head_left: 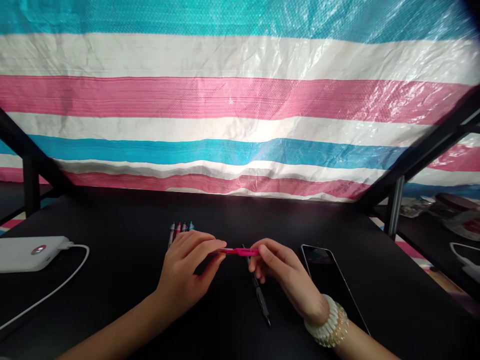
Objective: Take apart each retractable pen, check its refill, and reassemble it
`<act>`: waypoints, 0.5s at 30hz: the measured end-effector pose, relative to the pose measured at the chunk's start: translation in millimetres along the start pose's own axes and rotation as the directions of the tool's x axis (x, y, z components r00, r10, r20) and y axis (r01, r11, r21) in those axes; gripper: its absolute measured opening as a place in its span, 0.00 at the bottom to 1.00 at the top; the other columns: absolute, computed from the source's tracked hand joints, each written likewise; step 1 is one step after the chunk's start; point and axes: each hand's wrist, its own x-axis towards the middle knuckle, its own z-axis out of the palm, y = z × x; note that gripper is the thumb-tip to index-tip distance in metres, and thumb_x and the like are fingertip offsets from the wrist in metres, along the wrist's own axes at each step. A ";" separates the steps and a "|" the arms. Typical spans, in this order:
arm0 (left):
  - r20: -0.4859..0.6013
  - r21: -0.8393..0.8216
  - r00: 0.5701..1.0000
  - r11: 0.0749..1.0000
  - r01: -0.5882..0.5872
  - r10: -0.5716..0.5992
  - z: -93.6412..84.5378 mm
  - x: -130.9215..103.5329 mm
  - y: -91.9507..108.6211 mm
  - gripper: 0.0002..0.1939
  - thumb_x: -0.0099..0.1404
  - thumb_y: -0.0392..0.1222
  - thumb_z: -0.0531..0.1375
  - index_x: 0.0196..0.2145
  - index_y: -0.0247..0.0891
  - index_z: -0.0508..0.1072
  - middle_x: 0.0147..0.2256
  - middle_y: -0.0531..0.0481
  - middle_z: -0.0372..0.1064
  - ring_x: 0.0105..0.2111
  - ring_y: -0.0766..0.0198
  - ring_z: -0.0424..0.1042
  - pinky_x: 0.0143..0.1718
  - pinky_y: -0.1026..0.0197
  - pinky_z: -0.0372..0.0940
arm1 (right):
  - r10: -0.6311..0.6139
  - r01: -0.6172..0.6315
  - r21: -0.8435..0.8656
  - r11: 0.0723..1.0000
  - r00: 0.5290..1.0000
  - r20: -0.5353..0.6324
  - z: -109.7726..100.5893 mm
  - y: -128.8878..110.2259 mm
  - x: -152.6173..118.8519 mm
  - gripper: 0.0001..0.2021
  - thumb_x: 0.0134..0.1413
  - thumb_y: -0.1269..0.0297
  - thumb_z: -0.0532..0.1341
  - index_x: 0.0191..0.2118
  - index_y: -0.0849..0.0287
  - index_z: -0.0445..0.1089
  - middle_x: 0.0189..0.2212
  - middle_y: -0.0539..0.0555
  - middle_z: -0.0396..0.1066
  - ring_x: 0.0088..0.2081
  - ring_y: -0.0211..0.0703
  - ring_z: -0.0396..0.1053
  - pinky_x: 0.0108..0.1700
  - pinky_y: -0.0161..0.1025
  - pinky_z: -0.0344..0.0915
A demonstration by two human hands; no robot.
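Observation:
Between my two hands a red and pink pen (pixel 240 251) is held level above the black table (pixel 210 320). My left hand (pixel 191 262) pinches its left end, and the fingers of my right hand (pixel 279 262) are closed on the pink right end. Beneath the right hand lies a black pen (pixel 260 295), partly hidden by the fingers. Several pens (pixel 178 230) stand side by side beyond my left hand, which covers their lower parts.
A phone (pixel 333 285) with a dark screen lies right of my right hand. At the left edge is a white power bank (pixel 32 254) with a white cable (pixel 67 279). Black frame bars (pixel 412 150) and a striped sheet (pixel 240 100) rise behind.

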 end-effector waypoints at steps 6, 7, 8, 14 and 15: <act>-0.001 -0.038 0.993 0.993 0.116 -0.116 -1.3 1.5 0.0 0.10 0.60 0.34 0.66 0.40 0.41 0.73 0.33 0.53 0.77 0.34 0.62 0.75 0.42 0.56 0.68 | -0.013 0.012 -0.049 0.999 1.000 -0.018 -0.9 -2.8 0.1 0.18 0.56 0.49 0.64 0.30 0.61 0.69 0.24 0.50 0.68 0.26 0.35 0.62 0.30 0.34 0.60; 0.003 -0.050 0.988 0.986 0.157 -0.157 -1.5 1.6 0.0 0.10 0.60 0.36 0.66 0.40 0.42 0.73 0.32 0.54 0.77 0.33 0.62 0.76 0.42 0.57 0.69 | -0.008 0.008 -0.030 1.000 1.000 -0.017 -0.9 -3.4 -0.2 0.17 0.55 0.50 0.66 0.32 0.61 0.69 0.25 0.50 0.69 0.26 0.36 0.63 0.30 0.34 0.60; 0.007 -0.065 0.980 0.978 0.198 -0.198 -1.6 1.9 0.1 0.10 0.59 0.37 0.67 0.39 0.42 0.73 0.32 0.55 0.77 0.32 0.62 0.76 0.41 0.58 0.70 | 0.000 0.000 -0.005 1.000 1.000 -0.011 -0.8 -3.5 -0.5 0.17 0.55 0.50 0.66 0.34 0.61 0.69 0.25 0.50 0.70 0.26 0.36 0.63 0.30 0.34 0.61; 0.054 -0.169 0.941 0.925 0.339 -0.335 -3.7 5.4 2.5 0.10 0.56 0.37 0.69 0.36 0.41 0.74 0.32 0.55 0.78 0.31 0.64 0.79 0.37 0.63 0.73 | 0.020 -0.021 0.054 0.998 1.000 0.016 1.8 -0.4 -1.3 0.23 0.61 0.46 0.58 0.26 0.62 0.67 0.21 0.52 0.69 0.23 0.35 0.62 0.28 0.34 0.59; 0.059 -0.175 0.937 0.920 0.350 -0.345 -4.2 5.8 2.7 0.10 0.56 0.38 0.69 0.36 0.41 0.74 0.32 0.55 0.78 0.31 0.64 0.79 0.37 0.64 0.74 | 0.014 -0.014 0.051 0.999 1.000 0.012 1.7 -0.9 -1.3 0.21 0.60 0.48 0.61 0.26 0.62 0.67 0.21 0.51 0.69 0.23 0.34 0.62 0.29 0.34 0.59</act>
